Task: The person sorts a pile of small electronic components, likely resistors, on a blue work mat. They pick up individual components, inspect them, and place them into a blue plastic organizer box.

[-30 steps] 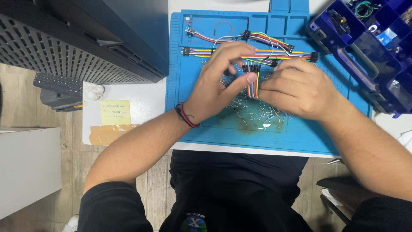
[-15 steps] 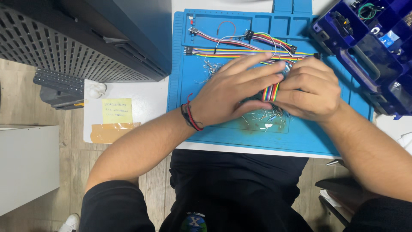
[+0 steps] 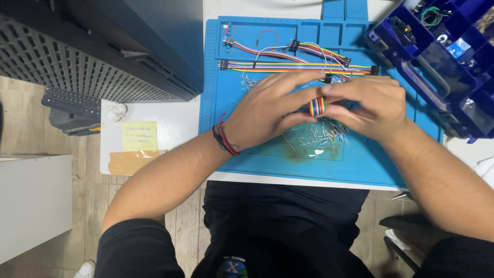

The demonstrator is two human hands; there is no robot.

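Note:
Both my hands meet over the middle of a blue work mat [image 3: 370,170]. My left hand [image 3: 272,105] and my right hand [image 3: 368,105] together pinch a short rainbow ribbon cable [image 3: 317,106], which shows between the fingers. A black connector [image 3: 327,79] peeks out just above my fingertips. Under my hands lies a scatter of small wire-legged parts [image 3: 321,136]. More ribbon cables [image 3: 288,64] lie flat across the top of the mat. A red and black band sits on my left wrist.
A blue compartment box [image 3: 437,56] of small parts stands at the right. A dark perforated machine case [image 3: 92,56] fills the upper left. A yellow sticky note [image 3: 139,136] and brown tape lie on the white table at left.
Both hands have shifted right and slightly down on the mat, and the ribbon cable is now bunched shorter between the fingers.

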